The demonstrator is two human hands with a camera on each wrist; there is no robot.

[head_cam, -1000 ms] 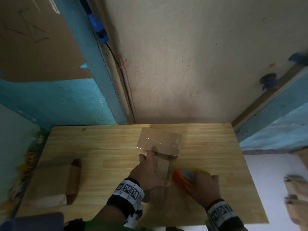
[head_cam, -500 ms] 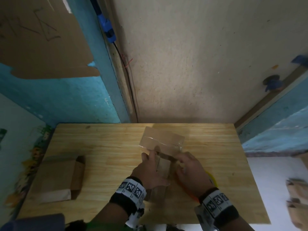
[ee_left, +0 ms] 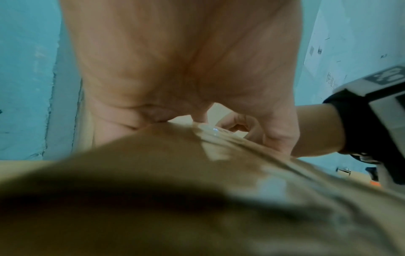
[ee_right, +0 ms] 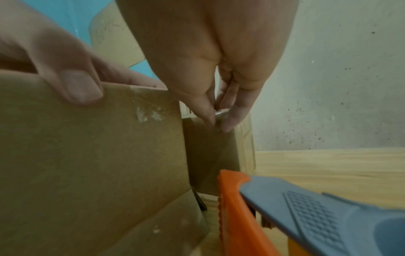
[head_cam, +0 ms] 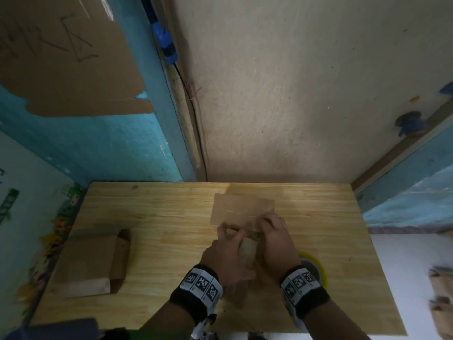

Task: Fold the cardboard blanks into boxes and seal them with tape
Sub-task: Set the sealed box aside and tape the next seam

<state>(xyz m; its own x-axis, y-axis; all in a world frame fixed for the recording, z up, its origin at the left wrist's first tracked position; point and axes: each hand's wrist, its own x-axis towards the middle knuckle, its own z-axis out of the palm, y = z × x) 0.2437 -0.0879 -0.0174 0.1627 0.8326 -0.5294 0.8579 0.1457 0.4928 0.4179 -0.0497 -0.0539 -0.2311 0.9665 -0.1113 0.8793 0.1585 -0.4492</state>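
Note:
A brown cardboard box (head_cam: pixel 241 209) with clear tape across its top stands in the middle of the wooden table (head_cam: pixel 166 217). My left hand (head_cam: pixel 229 241) holds it from above; in the right wrist view its thumb (ee_right: pixel 80 86) hooks over the box (ee_right: pixel 98 155) edge. My right hand (head_cam: pixel 269 228) presses straight fingertips (ee_right: pixel 228 121) against the taped end face of the box. The orange and blue tape dispenser (ee_right: pixel 285 216) lies on the table just behind my right wrist, its yellow roll (head_cam: pixel 315 265) showing in the head view. The left wrist view is mostly palm and blurred cardboard (ee_left: pixel 197 173).
A second folded box (head_cam: pixel 93 261) lies on its side at the table's left, one end open. More cardboard pieces (head_cam: pixel 441 298) sit off the right edge. Walls close off the table's far side and left side.
My right hand has let go of the tape dispenser, left it on the table and moved forward onto the box end. My left hand has stayed on the box.

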